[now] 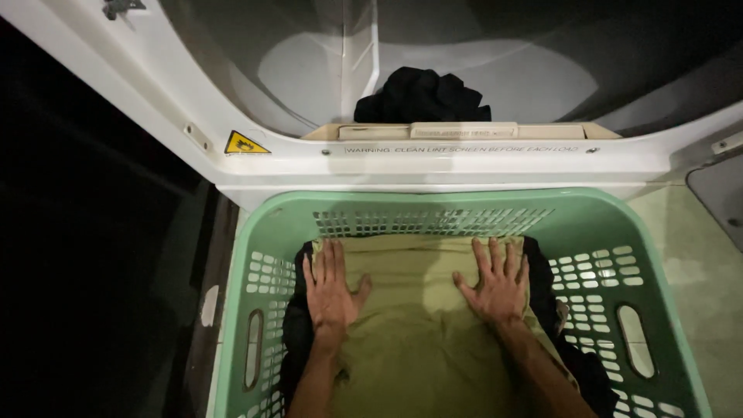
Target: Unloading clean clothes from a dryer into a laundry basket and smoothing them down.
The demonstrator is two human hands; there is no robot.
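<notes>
1. A pale green perforated plastic laundry basket (588, 232) is seen set against the open front of a white dryer (309, 166).
2. An olive-green cloth (422, 325) is spread over dark garments (298, 325) inside the basket.
3. The left hand (331, 290) and right hand (498, 286) are pressed flat on the cloth, fingers spread.
4. A crumpled black garment (422, 97) is seen lying in the dryer drum (526, 77).

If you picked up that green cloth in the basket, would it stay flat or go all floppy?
Probably floppy: the green cloth already shows soft wrinkles under the left hand and right hand. It likely feels light, being thin fabric. It shouldn't roll or break, though it may drape over the basket edge.
</notes>
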